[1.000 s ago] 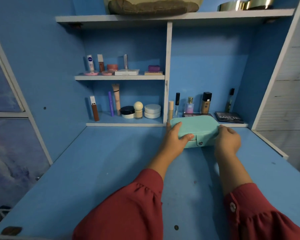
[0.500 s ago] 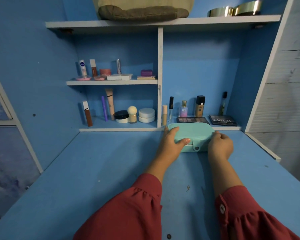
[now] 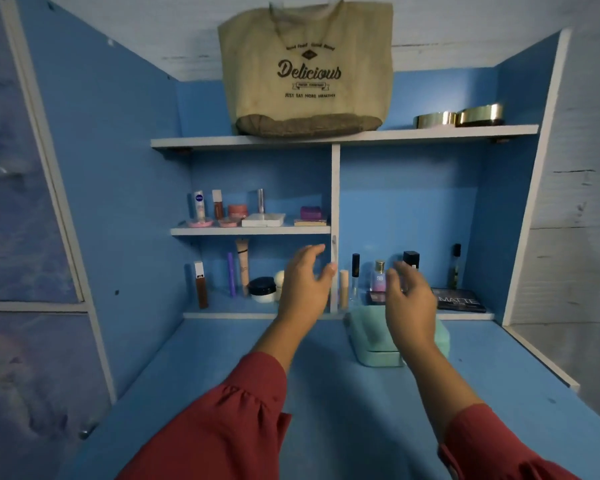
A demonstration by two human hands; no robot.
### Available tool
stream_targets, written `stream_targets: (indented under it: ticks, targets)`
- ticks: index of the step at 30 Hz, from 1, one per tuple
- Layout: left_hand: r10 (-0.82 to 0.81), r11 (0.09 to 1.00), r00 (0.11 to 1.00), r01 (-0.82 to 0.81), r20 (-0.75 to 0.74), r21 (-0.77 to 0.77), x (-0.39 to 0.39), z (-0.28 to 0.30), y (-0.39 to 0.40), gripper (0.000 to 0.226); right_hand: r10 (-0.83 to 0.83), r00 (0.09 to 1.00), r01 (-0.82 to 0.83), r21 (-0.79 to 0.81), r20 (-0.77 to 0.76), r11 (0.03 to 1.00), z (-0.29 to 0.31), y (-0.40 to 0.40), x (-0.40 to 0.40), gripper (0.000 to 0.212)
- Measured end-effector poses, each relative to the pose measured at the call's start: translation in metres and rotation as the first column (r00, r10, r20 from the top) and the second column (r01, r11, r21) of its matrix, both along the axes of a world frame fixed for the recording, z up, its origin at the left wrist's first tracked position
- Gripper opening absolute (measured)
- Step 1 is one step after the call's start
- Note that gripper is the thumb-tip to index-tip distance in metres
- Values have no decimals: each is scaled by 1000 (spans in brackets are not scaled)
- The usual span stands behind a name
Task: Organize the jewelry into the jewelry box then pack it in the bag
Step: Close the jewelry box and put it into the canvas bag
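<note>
With the closed box [image 3: 378, 344] resting on the desk [image 3: 222, 358] at lower centre, both the left hand [image 3: 305, 285] and right hand [image 3: 407, 296] rise empty with loosely spread fingers; take the bag [image 3: 307, 67] at top centre by both sides and lower it level.

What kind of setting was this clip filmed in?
Most likely a home dressing or vanity desk: blue shelves lined with cosmetics, an eyeshadow palette, a teal jewelry box on the desk, and a tote bag on top.
</note>
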State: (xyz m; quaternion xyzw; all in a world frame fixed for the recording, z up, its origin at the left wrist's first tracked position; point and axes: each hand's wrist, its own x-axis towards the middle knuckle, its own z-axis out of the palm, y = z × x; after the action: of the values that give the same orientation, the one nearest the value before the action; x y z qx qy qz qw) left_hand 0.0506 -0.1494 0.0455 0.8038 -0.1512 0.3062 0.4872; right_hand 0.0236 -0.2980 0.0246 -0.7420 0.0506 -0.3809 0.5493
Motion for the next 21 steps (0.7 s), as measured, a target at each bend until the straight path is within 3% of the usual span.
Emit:
stream_targets:
  ticks: [7,14,17,21]
  targets:
    - [165,985,955,-174,246,16,17,132,31,37,119,968,-97,-108,220,989,143,27,17,39]
    - [327,937,894,-350,307,19,53,211,52,48,99,972,-78,-103,215,992,237,25,60,54]
    - [427,880,860,-467,280,91,68,230,59,59,41,987,-23,-110,158,994,260,19,80,61]
    - [479,863,876,-480,44,158,88,238,70,81,100,995,-100,-31,-4,995,274,16,102,68]
